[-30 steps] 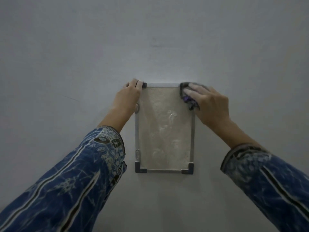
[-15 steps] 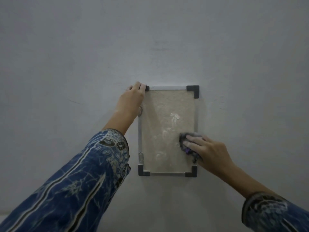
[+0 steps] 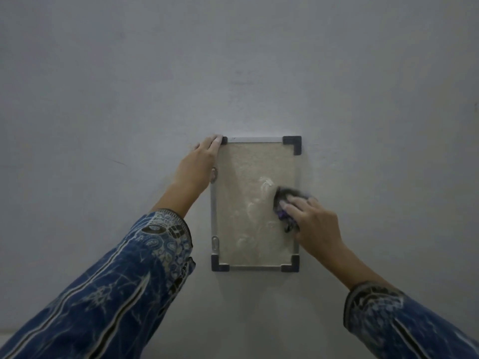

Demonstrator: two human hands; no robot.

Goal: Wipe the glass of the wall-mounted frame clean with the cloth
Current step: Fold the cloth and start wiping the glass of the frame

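Observation:
A small upright frame (image 3: 255,139) with a silver rim and dark corner caps hangs on the grey wall. Its glass (image 3: 246,193) is smeared with whitish streaks. My left hand (image 3: 199,161) rests against the frame's upper left corner and left edge, fingers straight. My right hand (image 3: 315,224) presses a dark crumpled cloth (image 3: 283,196) with purple patches onto the right side of the glass, a little below mid-height. The cloth is partly hidden under my fingers.
Plain grey wall (image 3: 233,60) surrounds the frame on every side. Two small metal clips (image 3: 215,242) sit on the frame's left rim. My blue patterned sleeves fill the lower corners of the view.
My right hand slid the cloth from the frame's top right corner down the right side of the glass, then slightly back up. My left hand stayed at the upper left corner.

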